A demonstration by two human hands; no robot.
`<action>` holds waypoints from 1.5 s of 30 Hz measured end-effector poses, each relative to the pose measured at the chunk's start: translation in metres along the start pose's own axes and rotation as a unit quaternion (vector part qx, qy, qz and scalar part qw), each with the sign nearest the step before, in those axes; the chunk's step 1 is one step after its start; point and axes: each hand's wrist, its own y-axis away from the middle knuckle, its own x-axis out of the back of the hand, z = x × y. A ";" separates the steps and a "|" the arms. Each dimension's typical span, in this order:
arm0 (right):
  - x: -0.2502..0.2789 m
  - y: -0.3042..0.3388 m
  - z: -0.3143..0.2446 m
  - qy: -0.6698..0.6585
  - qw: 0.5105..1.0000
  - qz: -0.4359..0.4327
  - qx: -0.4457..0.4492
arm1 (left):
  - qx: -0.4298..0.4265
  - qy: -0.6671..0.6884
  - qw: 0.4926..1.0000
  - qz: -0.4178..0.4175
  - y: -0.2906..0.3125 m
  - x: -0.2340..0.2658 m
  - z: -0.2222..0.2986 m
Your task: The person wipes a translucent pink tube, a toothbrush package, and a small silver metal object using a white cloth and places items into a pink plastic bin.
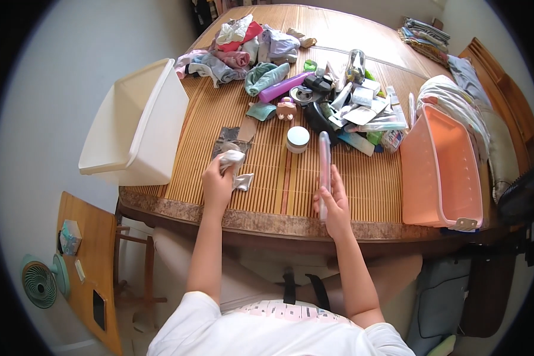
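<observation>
Over the slatted mat [271,187], a crumpled white cloth [232,157] was pinched in the left hand [218,185], and a slim pinkish case [324,172] held upright between thumb and spread fingers of the right hand [337,207], wiping seemingly in progress, cloth-to-case contact called for

- Bare left hand [218,181]: fingers curled, left of the round white jar [298,140]
- Bare right hand [334,204]: thumb opposing fingers, right of the jar
- Bare forearms [206,255] extend forward
</observation>
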 end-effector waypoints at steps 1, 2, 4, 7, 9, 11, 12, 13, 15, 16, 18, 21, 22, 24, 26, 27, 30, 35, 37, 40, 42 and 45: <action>0.004 -0.001 0.004 0.090 0.993 0.044 0.059 | 0.115 0.188 0.975 -0.027 0.013 -0.002 -0.001; 0.002 0.004 -0.004 0.151 0.986 0.051 0.047 | 0.145 0.328 0.932 -0.052 0.029 -0.003 0.013; -0.001 0.015 -0.014 0.301 0.950 0.019 0.084 | 0.214 0.507 0.829 -0.103 0.066 0.000 0.059; -0.032 0.043 -0.047 0.570 0.796 0.014 0.202 | 0.260 0.595 0.742 -0.168 0.103 -0.005 0.081; -0.046 0.054 -0.071 0.484 0.836 -0.075 0.249 | 0.255 0.615 0.719 -0.198 0.112 -0.009 0.094; -0.057 0.064 -0.075 0.308 0.933 -0.128 0.132 | 0.233 0.579 0.760 -0.183 0.115 -0.026 0.099; -0.047 0.065 -0.070 0.385 0.900 -0.114 0.172 | 0.235 0.610 0.737 -0.174 0.114 -0.027 0.109; -0.039 0.066 -0.065 0.459 0.858 -0.100 0.209 | 0.238 0.609 0.735 -0.178 0.113 -0.028 0.110; -0.036 0.071 -0.070 0.300 0.946 0.004 0.121 | 0.234 0.588 0.746 -0.206 0.108 -0.025 0.105; -0.030 0.074 -0.075 0.221 0.973 0.015 0.063 | 0.241 0.581 0.756 -0.180 0.108 -0.028 0.093; -0.022 0.076 -0.089 0.087 0.996 0.007 0.005 | 0.224 0.563 0.782 -0.148 0.106 -0.030 0.087; -0.012 0.073 -0.095 -0.115 0.987 0.077 -0.077 | 0.239 0.600 0.750 -0.142 0.109 -0.031 0.090; -0.001 0.072 -0.099 -0.219 0.970 0.026 -0.098 | 0.252 0.625 0.721 -0.161 0.109 -0.031 0.093; 0.003 0.074 -0.098 -0.309 0.945 0.059 -0.091 | 0.312 0.631 0.688 -0.180 0.106 -0.028 0.112; 0.023 0.080 -0.085 -0.421 0.907 -0.015 -0.015 | 0.310 0.602 0.686 -0.267 0.109 -0.031 0.107; 0.030 0.081 -0.083 -0.419 0.908 -0.013 -0.015 | 0.319 0.470 0.773 -0.283 0.107 -0.038 0.107; 0.039 0.078 -0.095 -0.441 0.895 -0.059 0.029 | 0.097 0.321 0.896 -0.291 0.118 -0.032 0.119; 0.044 0.061 -0.109 -0.194 0.981 -0.019 0.023 | 0.025 0.118 0.979 -0.166 0.109 -0.034 0.116; 0.058 0.060 -0.109 0.037 0.997 0.032 -0.056 | 0.010 0.044 0.988 -0.150 0.106 -0.031 0.114; 0.101 0.050 -0.074 -0.076 0.978 0.179 -0.075 | -0.139 -0.224 0.964 -0.025 0.103 -0.040 0.096; 0.069 0.053 -0.067 0.125 0.977 0.168 -0.050 | -0.180 -0.199 0.962 -0.041 0.099 -0.042 0.105; 0.008 0.061 -0.054 0.637 0.752 0.075 0.152 | -0.217 -0.160 0.959 -0.091 0.096 -0.048 0.112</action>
